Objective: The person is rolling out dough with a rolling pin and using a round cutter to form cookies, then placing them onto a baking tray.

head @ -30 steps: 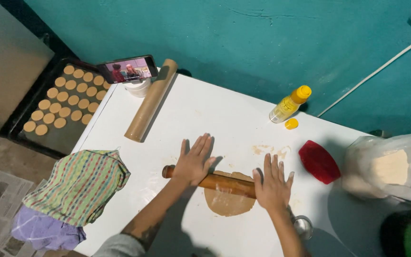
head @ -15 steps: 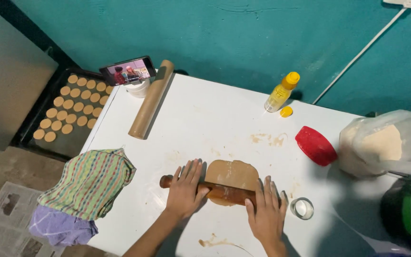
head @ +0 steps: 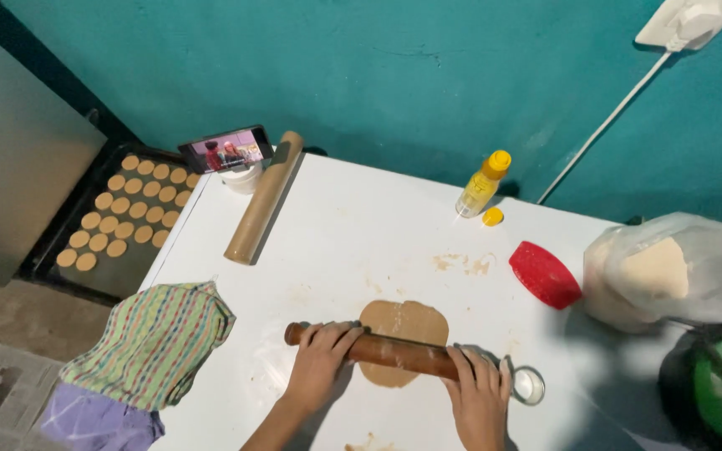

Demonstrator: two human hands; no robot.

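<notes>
The rolling pin (head: 386, 351) looks like smooth brown wood; the dough (head: 403, 327) beneath it is matt and soft. The desk (head: 361, 234) is smooth white — faintly glossy. At nine o'clock lies striped woven cloth (head: 150, 344); at three o'clock, a clear crinkled plastic bag (head: 678, 267) — shiny.

One sheet of dough (head: 403, 324), one wooden rolling pin (head: 394, 352), one yellow bottle (head: 482, 184), one red scraper (head: 544, 275), one round cutter (head: 528, 386), two cloths (head: 152, 342), one phone (head: 226, 149).

Left hand (head: 321, 361) and right hand (head: 480, 392): both bare, forearms uncovered; no sleeves, gloves or jewellery are shown.
</notes>
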